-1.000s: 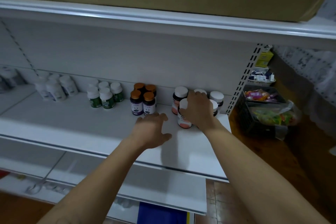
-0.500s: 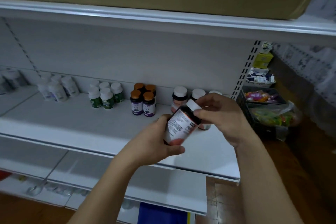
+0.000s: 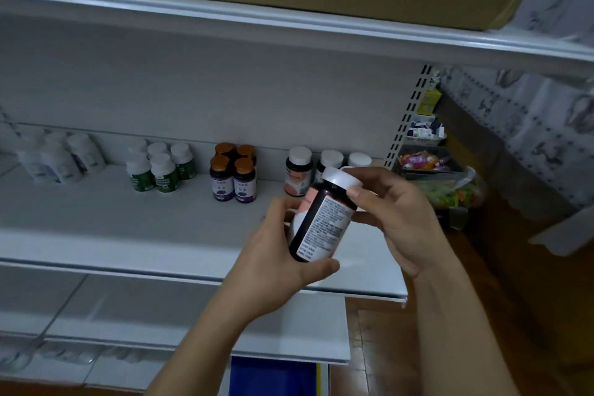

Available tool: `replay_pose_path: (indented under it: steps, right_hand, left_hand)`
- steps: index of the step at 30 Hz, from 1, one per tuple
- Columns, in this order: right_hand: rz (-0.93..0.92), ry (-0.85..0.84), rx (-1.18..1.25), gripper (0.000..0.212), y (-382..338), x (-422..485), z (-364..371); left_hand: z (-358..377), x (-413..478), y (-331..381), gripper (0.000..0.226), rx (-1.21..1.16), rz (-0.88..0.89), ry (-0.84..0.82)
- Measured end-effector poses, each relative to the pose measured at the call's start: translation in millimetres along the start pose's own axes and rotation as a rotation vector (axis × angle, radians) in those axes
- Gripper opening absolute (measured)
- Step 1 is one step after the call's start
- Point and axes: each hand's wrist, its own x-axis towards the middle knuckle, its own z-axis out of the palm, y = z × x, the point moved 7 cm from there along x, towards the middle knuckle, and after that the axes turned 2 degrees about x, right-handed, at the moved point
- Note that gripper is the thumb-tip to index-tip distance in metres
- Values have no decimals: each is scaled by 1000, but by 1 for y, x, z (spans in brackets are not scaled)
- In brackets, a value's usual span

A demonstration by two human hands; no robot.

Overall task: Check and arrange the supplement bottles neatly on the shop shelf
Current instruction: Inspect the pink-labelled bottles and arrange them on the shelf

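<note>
Now that the bottle is off the shelf: the dark supplement bottle [image 3: 321,222], which stood in the white-capped group a second ago, is lifted in front of the shelf [image 3: 128,225] at centre-right of the frame, tilted with its cap up and to the right.
Left hand: the left hand [image 3: 276,257], flat on the shelf a second ago, now cups the bottle's lower body, thumb curled under its base.
Right hand: the right hand [image 3: 395,219] pinches the bottle's shoulder just below the cap.
Meaning for the task: judging by the printed panel turned towards the camera, this is the checking step; setting the bottle back in line is not yet done.
Held bottle: smooth dark cylinder, glossy, with a white ribbed-looking screw cap and a paper label, part pink, part fine print too small to read.
White-capped group [image 3: 299,175]: three matching bottles at the back, centre-right.
Orange-capped bottles [image 3: 233,173]: four, tightly clustered, purple labels.
Green-labelled bottles [image 3: 160,167]: white caps, centre-left.
Shelf surface: flat, matt white, hard.
</note>
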Motion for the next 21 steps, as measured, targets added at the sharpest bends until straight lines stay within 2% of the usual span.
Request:
replay_pose_path:
  steps: [15,21]
  right_hand:
    - [90,239,1,16,13,-11,57]
    - [67,271,8,13,9,-20,81]
  left_hand:
    - [-35,-20,-28,82,5,-41,7]
    - [-50,-23,-38,85,1,-2,81]
